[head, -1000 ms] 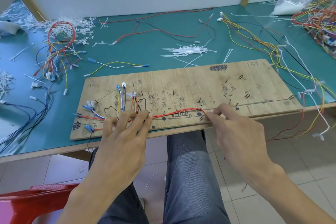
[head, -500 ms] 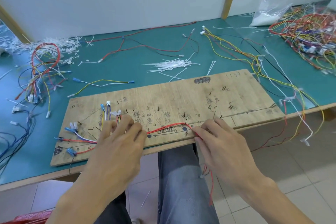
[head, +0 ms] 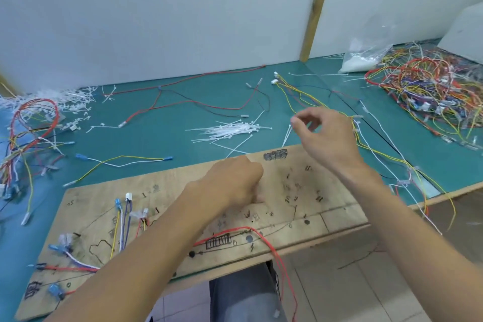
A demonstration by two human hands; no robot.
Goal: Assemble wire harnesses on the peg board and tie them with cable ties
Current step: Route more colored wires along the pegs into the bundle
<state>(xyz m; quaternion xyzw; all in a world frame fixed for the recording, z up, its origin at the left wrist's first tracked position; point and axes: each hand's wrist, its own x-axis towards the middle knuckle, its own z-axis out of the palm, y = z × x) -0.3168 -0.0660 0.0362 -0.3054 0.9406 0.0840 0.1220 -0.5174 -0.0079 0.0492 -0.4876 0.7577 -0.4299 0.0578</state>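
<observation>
Over the desk (head: pixel 156 136), right grip (head: pixel 324 136) hovers empty, half-open, likely for ties (head: pixel 230 129); left grip (head: pixel 235 183), contents hidden, apparently steadying board (head: pixel 326 206).

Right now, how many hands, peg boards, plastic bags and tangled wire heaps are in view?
Bare hands (left hand, right hand): 2
Wooden peg board: 1
Clear plastic bag: 1
Tangled coloured wire heaps (left heap, right heap): 2
Total: 6

Green table (head: pixel 156 138) carries peg board (head: pixel 167 185), cable ties (head: pixel 232 130), loose wires (head: pixel 428 89)
</observation>
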